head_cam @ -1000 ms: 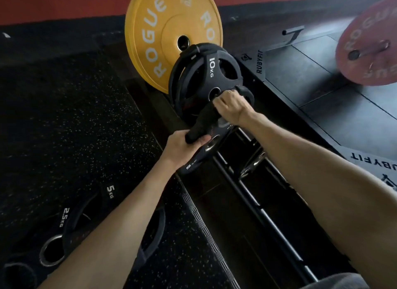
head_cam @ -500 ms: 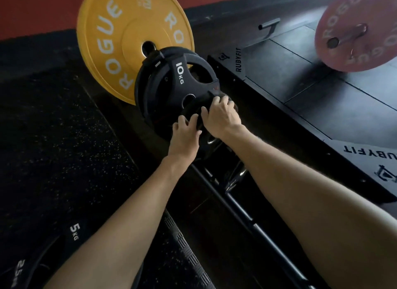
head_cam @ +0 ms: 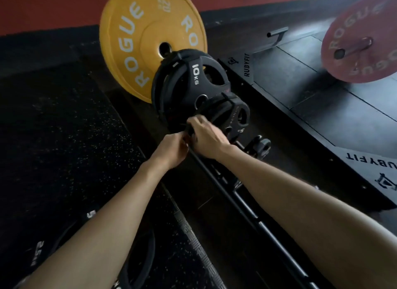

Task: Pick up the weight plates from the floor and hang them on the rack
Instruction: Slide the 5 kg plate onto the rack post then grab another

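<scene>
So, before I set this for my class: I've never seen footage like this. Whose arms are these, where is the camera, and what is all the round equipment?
There is one picture, taken by a camera worn on a person's head, looking down at their own bare arms. No machine is involved. The left hand and right hand meet at the lower edge of a small black weight plate, apparently seating it on a low black plate rack. Behind it stand a black 10 kg plate and a big yellow Rogue bumper plate. At lower left, more black plates, marked 5 and 2.5, lie on the speckled rubber floor. At upper right, a red Rogue plate sits on a lifting platform.
</scene>
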The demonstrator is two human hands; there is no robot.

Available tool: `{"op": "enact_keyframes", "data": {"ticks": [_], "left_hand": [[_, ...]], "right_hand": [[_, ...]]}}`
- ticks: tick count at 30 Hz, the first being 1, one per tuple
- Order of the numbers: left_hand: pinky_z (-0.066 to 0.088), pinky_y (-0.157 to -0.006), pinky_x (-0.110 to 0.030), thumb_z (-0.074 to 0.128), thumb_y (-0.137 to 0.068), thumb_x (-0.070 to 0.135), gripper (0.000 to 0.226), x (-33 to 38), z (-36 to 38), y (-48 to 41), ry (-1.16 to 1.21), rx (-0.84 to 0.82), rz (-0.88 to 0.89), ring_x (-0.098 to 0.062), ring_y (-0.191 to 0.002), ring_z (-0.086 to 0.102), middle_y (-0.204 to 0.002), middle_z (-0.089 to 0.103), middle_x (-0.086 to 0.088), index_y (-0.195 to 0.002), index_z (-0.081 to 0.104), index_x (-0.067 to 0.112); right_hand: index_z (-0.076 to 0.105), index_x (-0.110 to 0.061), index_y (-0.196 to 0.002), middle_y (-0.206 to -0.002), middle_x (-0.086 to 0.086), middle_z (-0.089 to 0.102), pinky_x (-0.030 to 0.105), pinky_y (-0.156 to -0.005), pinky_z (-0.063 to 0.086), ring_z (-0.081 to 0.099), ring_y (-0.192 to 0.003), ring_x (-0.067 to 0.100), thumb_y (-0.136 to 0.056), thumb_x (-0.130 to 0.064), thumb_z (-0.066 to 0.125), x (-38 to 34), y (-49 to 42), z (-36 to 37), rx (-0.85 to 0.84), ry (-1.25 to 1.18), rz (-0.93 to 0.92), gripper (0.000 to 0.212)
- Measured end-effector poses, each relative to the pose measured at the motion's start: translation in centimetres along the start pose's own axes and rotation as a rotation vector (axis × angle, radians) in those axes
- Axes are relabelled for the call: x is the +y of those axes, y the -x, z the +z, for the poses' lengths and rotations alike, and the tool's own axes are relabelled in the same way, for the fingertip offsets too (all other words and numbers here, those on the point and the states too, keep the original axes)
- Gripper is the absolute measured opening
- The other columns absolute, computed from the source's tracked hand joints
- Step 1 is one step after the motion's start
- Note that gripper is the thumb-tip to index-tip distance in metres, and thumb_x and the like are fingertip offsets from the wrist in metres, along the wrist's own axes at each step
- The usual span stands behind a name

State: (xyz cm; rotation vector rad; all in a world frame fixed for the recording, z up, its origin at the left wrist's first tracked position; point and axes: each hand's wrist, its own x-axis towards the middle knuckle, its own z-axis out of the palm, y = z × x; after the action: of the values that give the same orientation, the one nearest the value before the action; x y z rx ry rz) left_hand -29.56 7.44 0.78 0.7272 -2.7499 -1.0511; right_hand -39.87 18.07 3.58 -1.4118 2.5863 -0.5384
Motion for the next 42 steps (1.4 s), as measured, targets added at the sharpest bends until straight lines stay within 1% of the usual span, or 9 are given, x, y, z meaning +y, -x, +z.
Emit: {"op": "enact_keyframes", "data": {"ticks": [6,10,14,18,24,28,33,38,42], "left_hand": [[0.038,-0.044,-0.021,0.053,-0.09,0.022,0.023,-8.6,-5.1,8.6,0.043,-0.043,-0.239,-0.017,-0.063,0.064,-0.068,0.065,0.007,-0.071,0.066,0.027],[0.047,-0.054,-0.023,0.056,-0.091,0.009,0.023,-14.3,-6.7,16.0,0.059,0.028,-0.367,-0.013,-0.068,0.065,-0.083,0.071,0.003,-0.088,0.073,0.025],[0.05,-0.087,-0.045,0.063,-0.091,0.017,0.017,-18.9,-7.1,22.8,-0.104,0.067,-0.461,-0.027,-0.098,0.059,-0.106,0.06,-0.007,-0.107,0.067,0.021],[0.044,-0.095,-0.044,0.064,-0.092,0.031,0.041,-20.9,-6.6,26.0,-0.336,0.106,-0.498,-0.029,-0.115,0.046,-0.127,0.046,-0.006,-0.13,0.051,0.022],[0.045,-0.093,-0.038,0.057,-0.097,0.041,0.064,-24.3,-6.7,27.1,0.123,-0.016,-0.784,-0.032,-0.121,0.052,-0.143,0.045,-0.014,-0.149,0.032,0.014],[0.044,-0.096,-0.04,0.053,-0.095,0.052,0.067,-24.6,-6.0,26.9,0.276,0.021,-0.834,-0.031,-0.122,0.052,-0.142,0.049,-0.012,-0.146,0.038,0.012],[0.045,-0.087,-0.033,0.049,-0.094,0.06,0.059,-23.7,-5.9,27.5,0.328,0.171,-0.722,-0.026,-0.108,0.06,-0.126,0.06,-0.009,-0.123,0.062,0.011],[0.048,-0.087,-0.034,0.046,-0.095,0.061,0.053,-22.0,-6.5,26.9,0.188,0.25,-0.501,-0.02,-0.097,0.062,-0.106,0.067,-0.003,-0.113,0.065,0.015],[0.039,-0.065,-0.013,0.043,-0.094,0.063,0.045,-17.6,-5.8,23.7,0.202,0.351,-0.351,0.004,-0.073,0.055,-0.084,0.059,0.019,-0.104,0.061,0.022]], "right_hand": [[0.053,-0.008,-0.119,-0.117,0.015,0.062,0.043,-0.088,0.052,0.063,-0.106,0.036,-0.09,-0.022,0.062,-10.4,2.0,6.7,-0.414,-0.076,-0.174,0.033],[0.057,-0.011,-0.11,-0.111,0.015,0.067,0.038,-0.075,0.05,0.065,-0.101,0.035,-0.091,-0.022,0.059,-16.0,3.2,10.8,-0.574,-0.022,-0.28,0.022],[0.058,-0.01,-0.122,-0.123,0.016,0.062,0.037,-0.081,0.05,0.061,-0.111,0.037,-0.093,-0.028,0.06,-19.1,4.5,15.5,-0.695,0.091,-0.248,0.034],[0.039,-0.005,-0.143,-0.142,0.022,0.044,0.049,-0.103,0.044,0.043,-0.13,0.045,-0.097,-0.037,0.058,-18.7,5.2,18.7,-0.691,0.202,0.002,0.059],[0.049,-0.001,-0.13,-0.121,0.022,0.062,0.036,-0.073,0.048,0.064,-0.106,0.036,-0.093,-0.007,0.059,-16.7,6.0,20.3,-0.706,0.129,0.165,0.039],[0.054,-0.003,-0.127,-0.121,0.019,0.063,0.039,-0.086,0.053,0.063,-0.106,0.034,-0.096,-0.014,0.059,-16.2,6.5,20.3,-0.688,0.074,0.213,0.033],[0.059,0.002,-0.119,-0.12,0.022,0.063,0.034,-0.076,0.05,0.063,-0.107,0.036,-0.088,-0.005,0.066,-16.8,7.3,19.2,-0.549,0.026,0.184,0.033],[0.036,0.005,-0.14,-0.129,0.024,0.055,0.036,-0.075,0.044,0.06,-0.115,0.042,-0.086,0.002,0.067,-16.7,8.4,17.0,-0.465,0.001,0.136,0.063],[0.036,0.0,-0.139,-0.128,0.023,0.053,0.043,-0.079,0.049,0.061,-0.111,0.043,-0.085,0.002,0.068,-14.3,7.1,11.6,-0.308,0.035,0.104,0.063]]}}
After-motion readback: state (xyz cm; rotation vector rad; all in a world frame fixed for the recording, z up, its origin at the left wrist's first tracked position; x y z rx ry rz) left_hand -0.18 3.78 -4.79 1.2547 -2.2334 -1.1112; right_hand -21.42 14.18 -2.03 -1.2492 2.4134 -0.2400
